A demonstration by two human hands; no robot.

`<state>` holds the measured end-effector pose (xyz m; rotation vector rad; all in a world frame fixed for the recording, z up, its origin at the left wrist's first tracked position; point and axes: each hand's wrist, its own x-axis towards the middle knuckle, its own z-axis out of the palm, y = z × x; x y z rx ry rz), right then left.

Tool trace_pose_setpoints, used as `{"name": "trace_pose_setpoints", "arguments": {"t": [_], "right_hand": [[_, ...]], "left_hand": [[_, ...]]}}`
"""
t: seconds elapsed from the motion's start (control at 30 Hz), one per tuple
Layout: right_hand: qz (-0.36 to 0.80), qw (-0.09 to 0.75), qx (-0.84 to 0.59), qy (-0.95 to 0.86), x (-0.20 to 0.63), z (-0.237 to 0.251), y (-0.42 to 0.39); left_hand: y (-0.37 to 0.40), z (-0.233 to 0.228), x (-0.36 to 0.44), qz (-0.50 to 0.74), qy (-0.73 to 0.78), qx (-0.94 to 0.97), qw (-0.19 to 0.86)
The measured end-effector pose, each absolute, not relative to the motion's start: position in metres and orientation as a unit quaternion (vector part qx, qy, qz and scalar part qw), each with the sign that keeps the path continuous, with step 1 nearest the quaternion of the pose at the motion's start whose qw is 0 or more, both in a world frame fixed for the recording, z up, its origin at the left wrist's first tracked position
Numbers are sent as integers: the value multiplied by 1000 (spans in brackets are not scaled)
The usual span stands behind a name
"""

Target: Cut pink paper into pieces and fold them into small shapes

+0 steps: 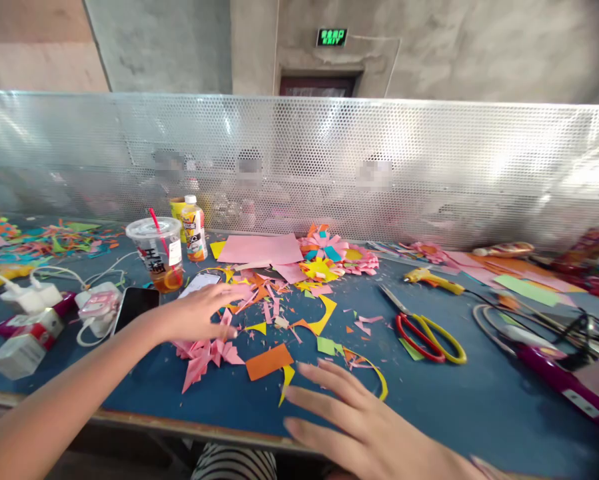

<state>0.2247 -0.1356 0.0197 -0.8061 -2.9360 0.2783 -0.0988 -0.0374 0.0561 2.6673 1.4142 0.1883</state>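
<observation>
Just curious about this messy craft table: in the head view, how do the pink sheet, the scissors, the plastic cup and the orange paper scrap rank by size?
1. pink sheet
2. scissors
3. plastic cup, close to the scissors, so unsure
4. orange paper scrap, though nearest the camera

Right hand (374, 427) blurred, wrist cut off at bottom edge

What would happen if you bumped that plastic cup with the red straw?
The plastic cup stands tall and narrow, so a bump would probably tip it. Little drink shows at the bottom, so it is likely light and slides easily. Its domed lid might hold back most of a spill, though the red straw hole could leak.
</observation>
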Motion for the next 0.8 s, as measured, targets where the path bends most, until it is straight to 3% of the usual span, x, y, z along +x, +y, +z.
{"name": "trace_pose_setpoints", "arguments": {"t": [0.17, 0.4, 0.5, 0.67, 0.8], "right_hand": [[110, -4, -118, -987, 190, 24, -51], [0, -22, -128, -992, 156, 9, 56], [-57, -13, -194, -979, 148, 17, 88], [-50, 58, -264, -962, 175, 39, 65], [41, 3, -272, -961, 237, 36, -15]], "left_hand": [[-83, 7, -108, 75, 561, 825, -3], [-96, -19, -96, 147, 594, 791, -11], [-95, -20, -98, 163, 596, 786, -8], [-96, -23, -103, 178, 572, 801, 15], [-96, -26, -102, 198, 569, 798, 7]]}}
